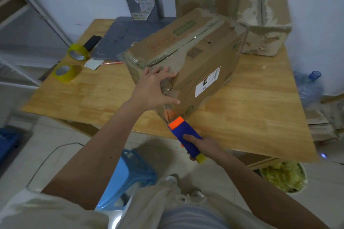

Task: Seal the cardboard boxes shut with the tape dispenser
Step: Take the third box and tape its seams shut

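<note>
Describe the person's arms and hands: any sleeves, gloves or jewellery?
Both arms are bare from the short pale beige sleeves down. The left hand and right hand wear no gloves, and no rings, watch or bracelet show. Nothing is strapped to either wrist or forearm.

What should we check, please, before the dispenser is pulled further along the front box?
1. Left hand steadies the box, fingers spread on its near end: ok.
2. Right hand has a grip on the dispenser: ok.
3. Dispenser's orange end at the box's lower corner: ok.
4. Tape stuck flat on that end: cannot tell.
5. Box sits flat on the table: not ok, tilted.
</note>
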